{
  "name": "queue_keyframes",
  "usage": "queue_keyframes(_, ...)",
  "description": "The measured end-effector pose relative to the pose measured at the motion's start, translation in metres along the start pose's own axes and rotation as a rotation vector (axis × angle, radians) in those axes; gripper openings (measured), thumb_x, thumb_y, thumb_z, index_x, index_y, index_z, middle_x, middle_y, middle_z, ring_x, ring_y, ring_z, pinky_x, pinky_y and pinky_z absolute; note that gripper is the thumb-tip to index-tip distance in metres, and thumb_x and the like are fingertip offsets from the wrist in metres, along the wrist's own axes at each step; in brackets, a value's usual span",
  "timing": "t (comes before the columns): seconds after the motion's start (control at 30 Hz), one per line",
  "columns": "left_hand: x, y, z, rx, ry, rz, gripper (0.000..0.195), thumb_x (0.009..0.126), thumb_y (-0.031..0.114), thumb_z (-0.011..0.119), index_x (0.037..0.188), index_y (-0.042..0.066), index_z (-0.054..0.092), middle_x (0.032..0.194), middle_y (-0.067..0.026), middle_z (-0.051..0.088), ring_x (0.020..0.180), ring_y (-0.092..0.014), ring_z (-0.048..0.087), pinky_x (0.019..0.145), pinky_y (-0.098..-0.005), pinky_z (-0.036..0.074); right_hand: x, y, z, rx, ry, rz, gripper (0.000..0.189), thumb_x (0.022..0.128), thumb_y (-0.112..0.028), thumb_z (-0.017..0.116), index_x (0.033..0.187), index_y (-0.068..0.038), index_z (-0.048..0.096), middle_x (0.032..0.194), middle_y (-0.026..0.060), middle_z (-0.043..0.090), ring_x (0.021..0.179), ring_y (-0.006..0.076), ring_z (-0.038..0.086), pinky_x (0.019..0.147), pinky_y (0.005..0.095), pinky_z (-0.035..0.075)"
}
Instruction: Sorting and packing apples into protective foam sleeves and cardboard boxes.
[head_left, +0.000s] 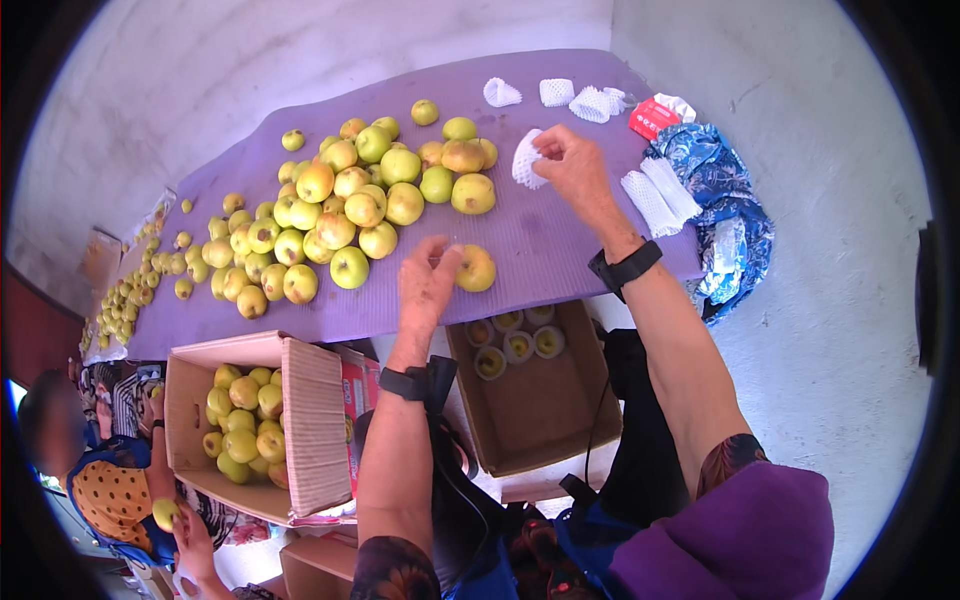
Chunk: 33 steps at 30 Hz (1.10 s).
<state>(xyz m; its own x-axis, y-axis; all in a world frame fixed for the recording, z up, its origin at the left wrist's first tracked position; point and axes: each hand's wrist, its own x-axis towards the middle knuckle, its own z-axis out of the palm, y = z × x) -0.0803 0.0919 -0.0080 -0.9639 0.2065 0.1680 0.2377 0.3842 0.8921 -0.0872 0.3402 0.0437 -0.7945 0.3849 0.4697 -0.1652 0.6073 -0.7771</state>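
My right hand pinches a white foam net sleeve over the right part of the purple-covered table. Near the front edge, my left hand is beside a yellow-green apple; its thumb and forefinger are close together, and whether anything thin is between them I cannot tell. A large heap of apples spreads to the left of my hands. Further foam net sleeves lie at the back right, and a bundle of longer ones lies at the right edge.
An open cardboard box with sleeved apples stands below the table edge; another box, full of bare apples, is at the left. A red tissue pack and blue patterned cloth are at the right. A co-worker holds an apple at lower left.
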Motion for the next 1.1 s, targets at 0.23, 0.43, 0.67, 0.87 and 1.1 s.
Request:
queue_keyframes(0.23,-0.002,0.024,-0.022,-0.408,0.081,0.03,0.034,0.09,0.033,0.059,0.105,0.003,0.064,0.088,-0.0042,0.064,0.075,-0.009,0.059,0.056,-0.0225,0.046,-0.038,-0.047,0.015,0.02,-0.24,-0.527,0.014,0.071,-0.002,0.061,0.085,-0.007,0.06,0.088,0.0073,0.064,0.089,0.0241,0.062,0.083,0.0344,0.048)
queue_keyframes(0.43,-0.007,0.032,-0.029,-0.315,0.196,0.059,0.039,0.083,0.033,0.067,0.105,0.0,0.062,0.082,-0.0051,0.064,0.072,-0.013,0.059,0.063,-0.0269,0.048,-0.072,-0.071,0.05,-0.106,-0.272,-0.987,0.014,0.071,-0.001,0.059,0.083,-0.007,0.058,0.093,0.0063,0.061,0.099,0.0235,0.058,0.096,0.0429,0.038)
queue_keyframes(0.67,-0.01,0.02,-0.045,0.046,0.328,0.06,0.026,0.082,0.024,0.065,0.1,0.005,0.065,0.071,-0.0123,0.065,0.064,-0.02,0.062,0.061,-0.0335,0.049,-0.083,-0.071,0.063,-0.175,-0.407,-1.037,0.016,0.07,-0.001,0.059,0.085,-0.006,0.058,0.1,0.007,0.061,0.098,0.0208,0.058,0.098,0.04,0.036)
queue_keyframes(0.87,-0.01,0.017,-0.056,0.109,0.43,0.263,0.022,0.083,0.019,0.065,0.099,0.004,0.066,0.074,-0.0085,0.066,0.065,-0.016,0.062,0.06,-0.0295,0.05,-0.09,-0.073,0.069,-0.145,-0.31,-1.051,0.015,0.069,-0.002,0.06,0.082,-0.005,0.057,0.1,0.0073,0.063,0.099,0.0208,0.058,0.099,0.0393,0.037)
queue_keyframes(1.1,-0.014,0.021,-0.062,0.055,0.228,0.168,0.026,0.078,0.007,0.062,0.104,0.004,0.065,0.071,-0.0078,0.063,0.064,-0.018,0.06,0.062,-0.0304,0.05,-0.096,-0.08,0.072,-0.097,-0.498,-1.066,0.018,0.066,-0.001,0.062,0.082,-0.005,0.056,0.107,0.0096,0.061,0.111,0.0247,0.053,0.103,0.0419,0.034)
